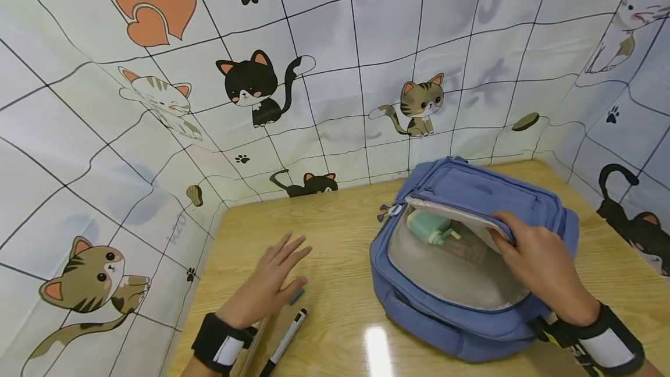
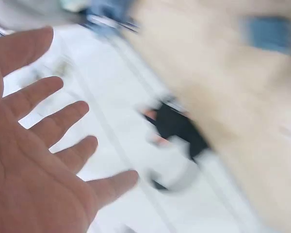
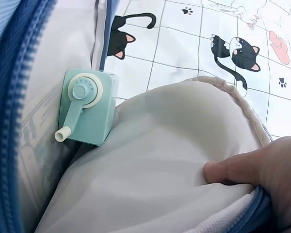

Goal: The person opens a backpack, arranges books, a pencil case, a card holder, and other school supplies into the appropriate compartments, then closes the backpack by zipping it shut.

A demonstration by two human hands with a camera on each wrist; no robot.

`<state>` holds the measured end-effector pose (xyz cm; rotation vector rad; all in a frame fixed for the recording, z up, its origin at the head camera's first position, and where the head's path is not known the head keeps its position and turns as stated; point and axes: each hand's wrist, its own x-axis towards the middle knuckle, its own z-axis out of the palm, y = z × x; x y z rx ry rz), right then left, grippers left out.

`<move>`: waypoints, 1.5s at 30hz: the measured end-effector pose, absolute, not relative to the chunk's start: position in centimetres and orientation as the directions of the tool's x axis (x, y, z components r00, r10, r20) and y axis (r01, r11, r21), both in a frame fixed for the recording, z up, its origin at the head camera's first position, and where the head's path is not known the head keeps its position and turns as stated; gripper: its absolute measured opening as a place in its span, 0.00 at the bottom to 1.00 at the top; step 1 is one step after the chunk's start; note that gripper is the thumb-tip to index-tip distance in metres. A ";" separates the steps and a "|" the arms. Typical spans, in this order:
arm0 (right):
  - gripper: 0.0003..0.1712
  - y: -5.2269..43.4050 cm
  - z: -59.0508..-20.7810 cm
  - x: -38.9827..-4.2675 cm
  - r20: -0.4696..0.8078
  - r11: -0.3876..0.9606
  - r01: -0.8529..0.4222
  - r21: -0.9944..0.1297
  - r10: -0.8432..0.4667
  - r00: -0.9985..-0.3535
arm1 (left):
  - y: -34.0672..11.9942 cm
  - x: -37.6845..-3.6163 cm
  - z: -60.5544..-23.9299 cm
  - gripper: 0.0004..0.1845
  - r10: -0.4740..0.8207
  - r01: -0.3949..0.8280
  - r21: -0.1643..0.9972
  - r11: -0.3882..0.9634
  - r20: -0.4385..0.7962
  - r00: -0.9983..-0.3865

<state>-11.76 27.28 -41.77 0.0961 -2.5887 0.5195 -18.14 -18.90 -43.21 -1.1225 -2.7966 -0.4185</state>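
On a wooden table [image 1: 340, 226], the right hand [image 1: 539, 263] grips the opened flap of a blue backpack [image 1: 460, 191]; a teal pencil sharpener [image 3: 86, 107] lies inside, just beyond its fingers. Left hand [image 1: 267, 284], fingers spread and empty, hovers by a marker [image 1: 285, 342].

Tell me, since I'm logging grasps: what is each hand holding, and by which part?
The right hand grips the blue backpack by the edge of its opened flap, holding it open. The left hand holds nothing; its fingers are spread over the table.
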 end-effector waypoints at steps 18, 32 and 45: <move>0.16 28.0 -42.6 -11.3 0.499 0.918 -0.165 -0.361 0.041 -0.866 | -28.2 -12.1 -51.2 0.46 0.343 0.299 0.367 0.881 -0.059 -0.937; 0.15 27.8 -42.7 -11.5 0.517 0.917 -0.177 -0.357 0.036 -0.855 | -26.0 -14.9 -48.3 0.49 0.440 0.470 0.217 0.856 0.174 -0.881; 0.14 27.9 -41.9 -11.4 0.507 0.913 -0.159 -0.377 0.059 -0.860 | -3.5 -17.8 -39.7 0.42 0.910 0.939 0.028 0.343 0.239 -0.340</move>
